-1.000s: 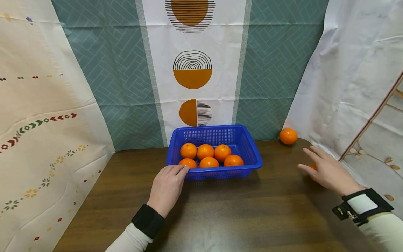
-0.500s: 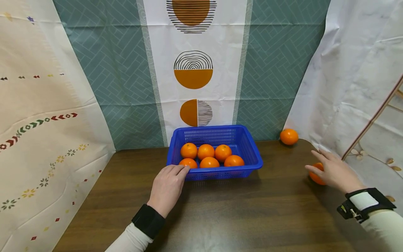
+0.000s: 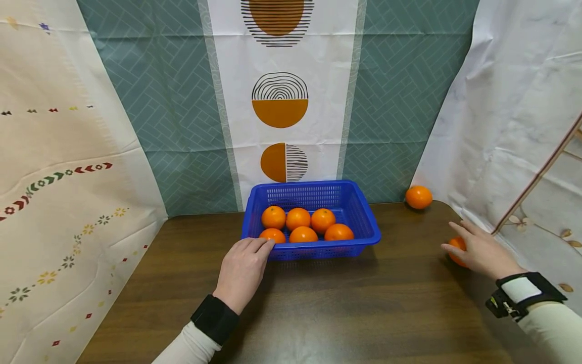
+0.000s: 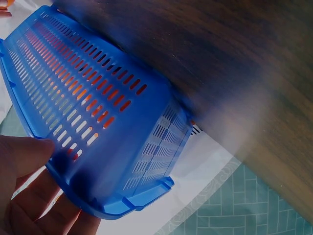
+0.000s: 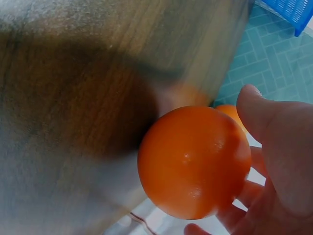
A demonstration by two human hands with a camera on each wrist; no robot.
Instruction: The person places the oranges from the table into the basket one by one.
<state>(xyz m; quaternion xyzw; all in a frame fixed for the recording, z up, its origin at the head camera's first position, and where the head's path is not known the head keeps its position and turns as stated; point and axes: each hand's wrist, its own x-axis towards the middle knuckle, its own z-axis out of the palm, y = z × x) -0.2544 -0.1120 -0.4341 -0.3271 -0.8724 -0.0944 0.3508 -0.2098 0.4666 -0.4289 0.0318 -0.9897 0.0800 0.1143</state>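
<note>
A blue plastic basket (image 3: 370,232) with slotted sides stands at the back of the table. Several oranges lie in it, one of them a front orange (image 3: 303,234). My left hand (image 3: 243,270) holds the basket's near left rim; in the left wrist view the thumb (image 4: 29,152) lies outside the wall and the other fingers curl over the rim. At the right, my right hand (image 3: 484,250) is spread at a single orange (image 5: 193,161) on the table. Its thumb (image 5: 252,100) stands apart from the fruit, while the fingers reach behind it; their contact is partly hidden.
Another orange (image 3: 419,197) rests at the table's back right corner. Patterned cloths hang behind and on both sides, with the green and white cloth (image 3: 391,126) right behind the basket. The brown table (image 3: 345,308) stretches in front.
My right hand first shifted a little right, uncovering more of the orange beside it, then came in closer over that fruit. The left hand and the basket have stayed in place.
</note>
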